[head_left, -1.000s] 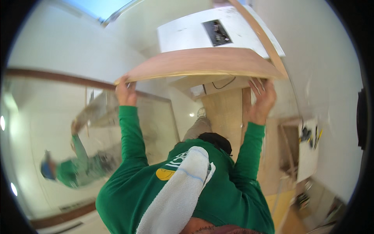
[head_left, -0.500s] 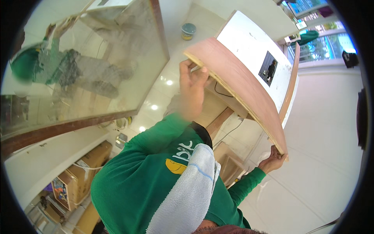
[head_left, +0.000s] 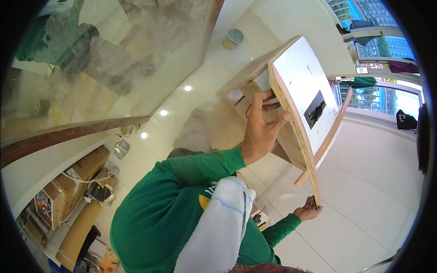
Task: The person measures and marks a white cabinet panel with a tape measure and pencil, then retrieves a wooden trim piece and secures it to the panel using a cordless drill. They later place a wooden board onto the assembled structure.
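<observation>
A curved plywood board (head_left: 302, 136) stands nearly edge-on between my two hands, its layered edge facing me. My left hand (head_left: 263, 129) pinches it near the upper end, with the thumb on the edge and the fingers curled behind. At the lower end my right hand (head_left: 308, 210) grips the tip. Behind the board is a wooden cabinet with a white top (head_left: 296, 68), into which a dark rectangular socket plate (head_left: 315, 110) is set. A curved wooden strip (head_left: 334, 127) runs along the far right side of that top.
A wood-framed glass panel (head_left: 177, 59) fills the upper left. A bucket (head_left: 233, 38) stands on the tiled floor (head_left: 350, 182). Cardboard boxes (head_left: 84, 175) and tools lie at lower left. A white towel (head_left: 218, 227) hangs over my chest.
The board has turned from showing its broad reddish face to nearly edge-on. Its upper end has swung right with my left hand, while my right hand has moved lower. The view has shifted.
</observation>
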The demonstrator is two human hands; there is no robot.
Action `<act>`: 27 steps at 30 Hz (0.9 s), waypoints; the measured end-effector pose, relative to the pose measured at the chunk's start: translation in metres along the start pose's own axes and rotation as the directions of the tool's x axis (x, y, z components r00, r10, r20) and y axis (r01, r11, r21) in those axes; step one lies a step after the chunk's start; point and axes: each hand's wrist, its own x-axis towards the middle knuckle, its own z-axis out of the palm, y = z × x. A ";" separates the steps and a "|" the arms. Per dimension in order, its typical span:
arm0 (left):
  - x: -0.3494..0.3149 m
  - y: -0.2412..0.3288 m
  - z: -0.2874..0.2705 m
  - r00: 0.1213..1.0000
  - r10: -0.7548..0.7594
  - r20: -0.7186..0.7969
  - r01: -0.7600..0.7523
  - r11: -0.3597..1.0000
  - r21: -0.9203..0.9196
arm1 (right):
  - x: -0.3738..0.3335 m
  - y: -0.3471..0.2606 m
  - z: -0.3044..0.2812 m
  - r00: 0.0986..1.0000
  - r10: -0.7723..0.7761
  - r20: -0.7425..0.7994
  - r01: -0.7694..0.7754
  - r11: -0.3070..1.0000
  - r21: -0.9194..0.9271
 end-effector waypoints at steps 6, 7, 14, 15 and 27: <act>0.003 -0.001 0.000 0.999 0.011 0.035 -0.012 1.000 0.026 | 0.001 -0.003 0.001 1.000 0.009 0.019 -0.009 1.000 0.002; 0.005 0.000 0.000 0.999 0.023 0.045 -0.024 0.999 0.032 | 0.002 -0.002 0.001 1.000 0.009 0.018 -0.009 1.000 0.004; 0.002 0.014 -0.007 0.990 -0.138 -0.013 0.138 0.989 -0.058 | -0.004 0.003 -0.002 0.999 0.019 0.041 -0.020 1.000 0.011; 0.002 0.022 -0.025 0.966 -0.260 0.003 0.258 0.957 -0.130 | -0.009 0.006 -0.004 0.998 0.035 0.059 -0.037 0.999 0.035; 0.127 -0.015 -0.187 0.467 -0.877 -0.112 0.596 0.219 0.773 | -0.100 0.189 -0.065 0.884 0.463 0.059 -0.446 0.801 0.401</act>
